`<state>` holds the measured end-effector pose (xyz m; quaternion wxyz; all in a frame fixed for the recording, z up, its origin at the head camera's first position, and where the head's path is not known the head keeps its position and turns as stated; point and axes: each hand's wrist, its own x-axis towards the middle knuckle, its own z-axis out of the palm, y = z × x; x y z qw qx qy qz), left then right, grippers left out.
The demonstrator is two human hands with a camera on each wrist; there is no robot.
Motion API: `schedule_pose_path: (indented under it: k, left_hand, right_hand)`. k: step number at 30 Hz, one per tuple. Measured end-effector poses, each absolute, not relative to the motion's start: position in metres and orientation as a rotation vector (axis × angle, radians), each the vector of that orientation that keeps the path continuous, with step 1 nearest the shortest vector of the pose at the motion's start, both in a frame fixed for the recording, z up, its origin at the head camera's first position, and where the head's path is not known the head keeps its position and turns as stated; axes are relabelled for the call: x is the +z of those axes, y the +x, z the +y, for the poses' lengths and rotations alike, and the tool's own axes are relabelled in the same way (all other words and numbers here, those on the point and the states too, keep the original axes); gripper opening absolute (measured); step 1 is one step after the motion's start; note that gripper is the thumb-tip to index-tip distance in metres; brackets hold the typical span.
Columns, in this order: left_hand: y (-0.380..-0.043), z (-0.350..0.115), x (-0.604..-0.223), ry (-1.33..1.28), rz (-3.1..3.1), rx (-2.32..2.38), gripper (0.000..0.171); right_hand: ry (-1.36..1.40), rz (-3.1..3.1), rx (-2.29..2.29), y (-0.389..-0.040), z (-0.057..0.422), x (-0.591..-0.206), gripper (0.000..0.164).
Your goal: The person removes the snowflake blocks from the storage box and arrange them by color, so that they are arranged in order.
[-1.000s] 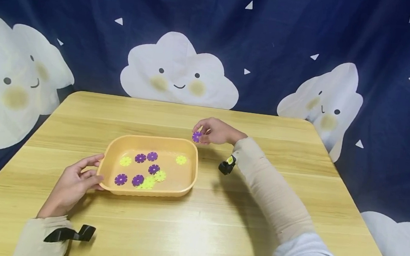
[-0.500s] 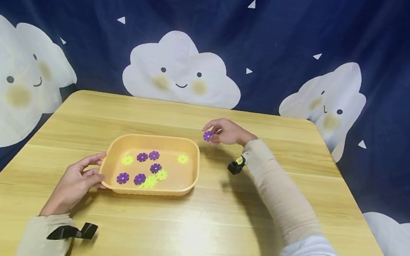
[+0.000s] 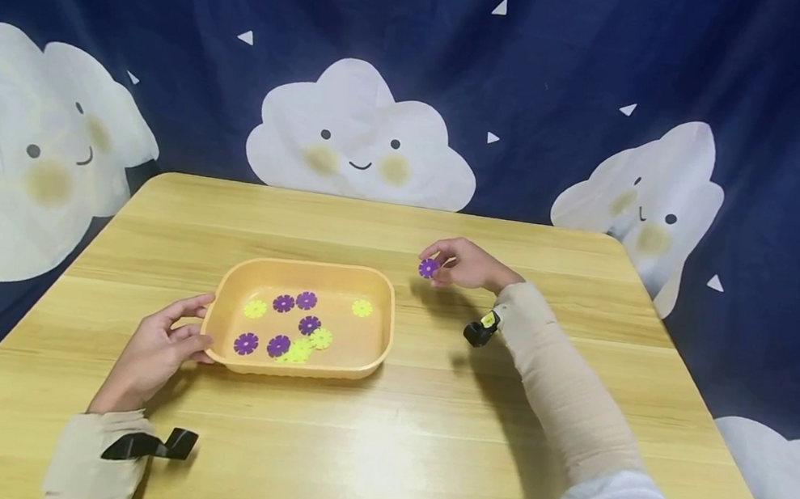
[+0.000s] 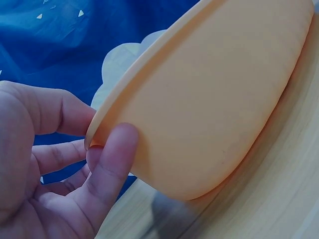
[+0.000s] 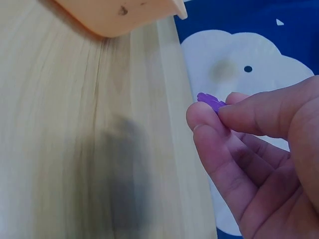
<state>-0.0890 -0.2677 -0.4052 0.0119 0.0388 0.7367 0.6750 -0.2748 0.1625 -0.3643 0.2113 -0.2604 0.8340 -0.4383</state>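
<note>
An orange plastic tray (image 3: 353,350) sits on the wooden table, with several purple snowflake discs (image 3: 246,343) and yellow snowflake discs (image 3: 255,309) lying inside. My left hand (image 3: 158,350) grips the tray's left end. The left wrist view has its thumb (image 4: 117,154) against the outer wall and the fingers around the rim. Beyond the tray's right end, my right hand (image 3: 471,265) pinches one purple snowflake disc (image 3: 428,268) between thumb and fingers, held above the table. Seen by the right wrist camera, that disc (image 5: 211,101) shows edge-on and is partly covered by the fingertips.
The wooden table (image 3: 426,423) extends in front of the tray and to its right. A dark blue curtain (image 3: 536,69) with white clouds hangs behind the table and at both sides. Black camera straps (image 3: 152,445) are on both wrists.
My right hand has moved to the right, away from the tray, carrying the purple snowflake disc. The left hand keeps its grip on the tray, and the whole view has shifted slightly.
</note>
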Motion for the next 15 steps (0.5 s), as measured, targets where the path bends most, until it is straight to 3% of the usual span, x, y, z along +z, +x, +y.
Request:
schedule_pose_path:
  k: [15]
  left_hand:
    - [-0.09, -0.268, -0.405, 0.117, 2.308, 2.084, 0.06]
  right_hand:
    - [-0.613, 2.309, -1.272, -0.269, 0.188, -0.378, 0.041]
